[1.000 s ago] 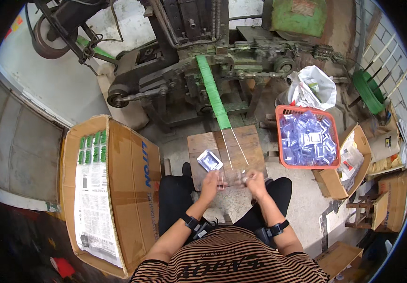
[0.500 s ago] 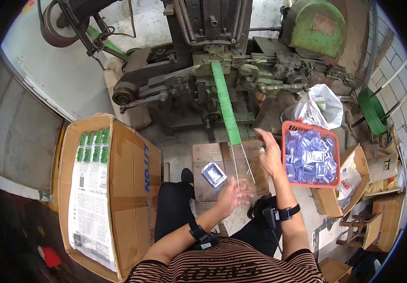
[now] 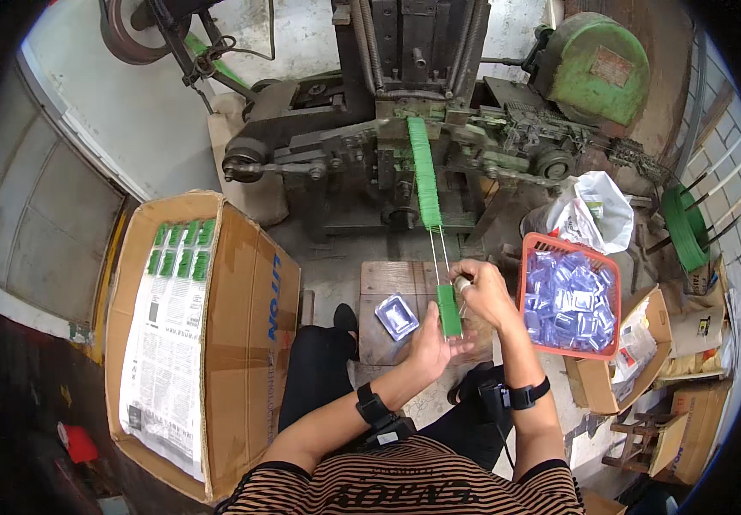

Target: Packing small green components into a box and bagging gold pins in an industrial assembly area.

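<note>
A long row of thin green pieces (image 3: 425,176), packed tight, hangs from the machine on two thin metal rods (image 3: 434,251). A short separate stack of green pieces (image 3: 449,311) sits lower, at the rods' near end. My right hand (image 3: 484,293) pinches the upper right side of this stack. Around its lower end curls my left hand (image 3: 431,345), thumb along the left side and fingers beneath. Left of my hands, a small clear plastic box (image 3: 396,317) lies on a wooden board (image 3: 385,276). What kind of pieces the green ones are, I cannot make out.
A dark machine (image 3: 405,51) with moving arms stands ahead. At right is a red basket (image 3: 527,296) of clear plastic boxes, with a white bag (image 3: 608,210) behind it. A tall carton (image 3: 246,343) at left holds newspaper and rows of filled boxes. A green wire coil (image 3: 684,227) stands far right.
Both hands have come together at the rods' near end. A short stack of green pieces has parted from the row and slid down into them. The whole view has shifted slightly.
</note>
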Demonstrator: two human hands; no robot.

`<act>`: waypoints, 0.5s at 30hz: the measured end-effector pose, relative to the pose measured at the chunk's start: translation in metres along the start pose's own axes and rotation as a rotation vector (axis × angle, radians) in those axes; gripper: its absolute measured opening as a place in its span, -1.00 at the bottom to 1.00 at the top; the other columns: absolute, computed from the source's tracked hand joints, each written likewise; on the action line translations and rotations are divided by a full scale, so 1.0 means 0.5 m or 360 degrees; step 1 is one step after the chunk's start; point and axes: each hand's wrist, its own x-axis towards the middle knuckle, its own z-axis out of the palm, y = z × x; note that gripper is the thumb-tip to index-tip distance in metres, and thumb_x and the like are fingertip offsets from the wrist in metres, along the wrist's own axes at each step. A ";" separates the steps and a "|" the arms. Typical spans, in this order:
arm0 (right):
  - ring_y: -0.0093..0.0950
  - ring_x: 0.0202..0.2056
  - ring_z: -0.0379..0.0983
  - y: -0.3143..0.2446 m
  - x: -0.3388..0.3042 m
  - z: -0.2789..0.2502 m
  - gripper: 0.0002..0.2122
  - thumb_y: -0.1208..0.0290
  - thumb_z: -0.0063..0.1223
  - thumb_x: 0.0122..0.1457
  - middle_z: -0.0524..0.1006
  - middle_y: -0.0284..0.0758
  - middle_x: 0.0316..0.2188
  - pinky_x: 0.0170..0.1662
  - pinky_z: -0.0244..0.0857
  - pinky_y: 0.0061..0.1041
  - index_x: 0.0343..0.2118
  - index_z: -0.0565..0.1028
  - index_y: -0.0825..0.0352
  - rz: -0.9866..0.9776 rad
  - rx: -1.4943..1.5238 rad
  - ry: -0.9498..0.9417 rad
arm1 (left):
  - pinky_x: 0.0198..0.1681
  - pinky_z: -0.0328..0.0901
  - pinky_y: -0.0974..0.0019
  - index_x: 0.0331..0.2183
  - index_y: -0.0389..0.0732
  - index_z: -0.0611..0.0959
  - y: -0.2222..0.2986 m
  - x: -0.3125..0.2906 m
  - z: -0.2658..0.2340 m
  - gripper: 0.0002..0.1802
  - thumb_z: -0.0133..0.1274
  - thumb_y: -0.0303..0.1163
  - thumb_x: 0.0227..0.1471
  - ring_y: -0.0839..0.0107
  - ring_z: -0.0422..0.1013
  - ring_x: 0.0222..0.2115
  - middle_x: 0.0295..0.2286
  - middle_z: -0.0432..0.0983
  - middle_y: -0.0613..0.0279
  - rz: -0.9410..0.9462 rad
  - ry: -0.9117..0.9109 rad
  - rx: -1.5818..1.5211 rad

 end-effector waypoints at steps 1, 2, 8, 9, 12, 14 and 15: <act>-0.38 -0.45 0.47 0.002 -0.013 0.003 -0.86 0.65 -0.07 -0.10 0.49 -0.22 -0.57 -0.31 0.31 -0.44 -0.44 0.52 0.42 0.0000 -0.0002 0.0004 | -0.34 0.37 0.15 -0.11 -0.13 0.37 0.001 0.005 -0.001 -0.45 -0.37 0.13 0.15 0.21 0.43 -0.29 -0.27 0.42 0.15 0.0006 -0.0017 -0.0042; -0.47 -0.46 0.45 0.005 -0.026 0.005 -0.86 0.65 -0.08 -0.07 0.51 -0.24 -0.56 -0.34 0.30 -0.49 -0.43 0.51 0.44 0.0064 0.0154 -0.0060 | -0.28 0.35 0.12 -0.11 -0.16 0.38 0.009 0.002 0.003 -0.47 -0.46 0.05 0.19 0.19 0.41 -0.26 -0.24 0.42 0.14 -0.0007 0.0002 -0.0060; -0.26 -0.38 0.49 -0.006 -0.062 0.018 -0.83 0.60 -0.09 -0.03 0.51 -0.13 -0.43 -0.29 0.32 -0.39 -0.35 0.50 0.38 -0.0018 0.0285 0.0156 | -0.27 0.35 0.08 -0.08 -0.09 0.35 0.032 -0.011 0.011 -0.52 -0.44 0.02 0.20 0.23 0.38 -0.21 -0.19 0.40 0.18 -0.0039 0.0111 0.0020; -0.26 -0.38 0.49 -0.010 -0.064 0.016 -0.83 0.60 -0.09 -0.03 0.51 -0.13 -0.43 -0.29 0.32 -0.39 -0.35 0.50 0.38 -0.0021 0.0290 0.0164 | -0.27 0.35 0.07 -0.07 -0.08 0.34 0.033 -0.010 0.009 -0.53 -0.44 0.02 0.20 0.26 0.37 -0.19 -0.18 0.39 0.19 -0.0041 0.0106 0.0020; -0.15 -0.32 0.44 -0.017 -0.069 0.015 -0.83 0.57 -0.09 -0.05 0.46 -0.13 -0.41 -0.26 0.29 -0.28 -0.36 0.49 0.34 -0.0045 -0.0028 0.0129 | -0.24 0.35 0.05 -0.08 -0.08 0.35 0.027 -0.003 0.001 -0.54 -0.46 0.00 0.21 0.28 0.36 -0.15 -0.16 0.39 0.20 -0.0032 0.0048 0.0011; -0.12 -0.31 0.40 -0.008 -0.068 0.028 -0.82 0.54 -0.09 -0.06 0.42 -0.13 -0.42 -0.25 0.26 -0.20 -0.37 0.49 0.30 -0.0028 -0.0251 0.0122 | -0.22 0.34 0.03 -0.08 -0.08 0.35 0.026 -0.005 0.010 -0.54 -0.46 0.00 0.21 0.26 0.36 -0.14 -0.15 0.39 0.19 -0.0020 0.0087 0.0016; -0.12 -0.31 0.40 -0.005 -0.068 0.030 -0.82 0.54 -0.09 -0.06 0.42 -0.13 -0.42 -0.25 0.26 -0.20 -0.37 0.49 0.30 -0.0028 -0.0248 0.0128 | -0.19 0.34 0.02 -0.09 -0.08 0.36 0.028 -0.007 0.015 -0.55 -0.46 -0.01 0.21 0.25 0.36 -0.14 -0.15 0.39 0.19 -0.0008 0.0128 0.0012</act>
